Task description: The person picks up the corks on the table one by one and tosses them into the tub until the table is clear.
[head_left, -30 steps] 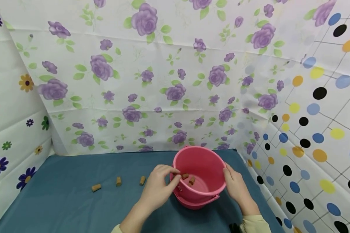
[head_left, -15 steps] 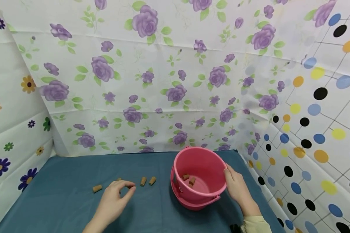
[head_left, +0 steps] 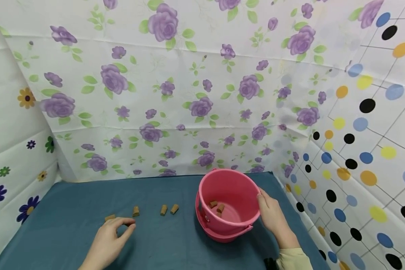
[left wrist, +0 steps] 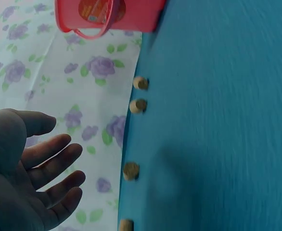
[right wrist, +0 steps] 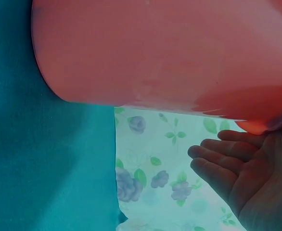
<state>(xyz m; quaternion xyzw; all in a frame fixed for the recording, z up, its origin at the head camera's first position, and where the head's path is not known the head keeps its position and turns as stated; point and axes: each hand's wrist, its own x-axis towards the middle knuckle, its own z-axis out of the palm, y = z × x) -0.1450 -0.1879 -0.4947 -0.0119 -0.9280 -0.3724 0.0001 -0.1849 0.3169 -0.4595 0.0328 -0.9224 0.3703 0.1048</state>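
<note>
A pink bucket (head_left: 227,221) stands at the right of the table, its mouth toward me. My right hand (head_left: 273,215) grips its right rim, thumb at the edge; in the right wrist view the fingers (right wrist: 223,156) extend along the outside. Small corks (head_left: 213,204) lie inside the bucket. My left hand (head_left: 108,242) hovers over the left of the table, fingers loosely bent, with nothing visible between them. Just beyond it lies a cork (head_left: 110,217), partly covered by the hand. Further right are another cork (head_left: 136,211) and a pair of corks (head_left: 169,209).
Blue cloth (head_left: 168,243) covers the table. A floral sheet (head_left: 179,93) hangs along its back edge, a dotted sheet (head_left: 357,187) on the right and a flowered sheet (head_left: 13,161) on the left. The bucket's handle (head_left: 243,232) hangs down in front.
My left hand has moved from the bucket's left rim leftward across the table, uncovering the cork nearest the bucket. My right hand and the bucket have stayed in place.
</note>
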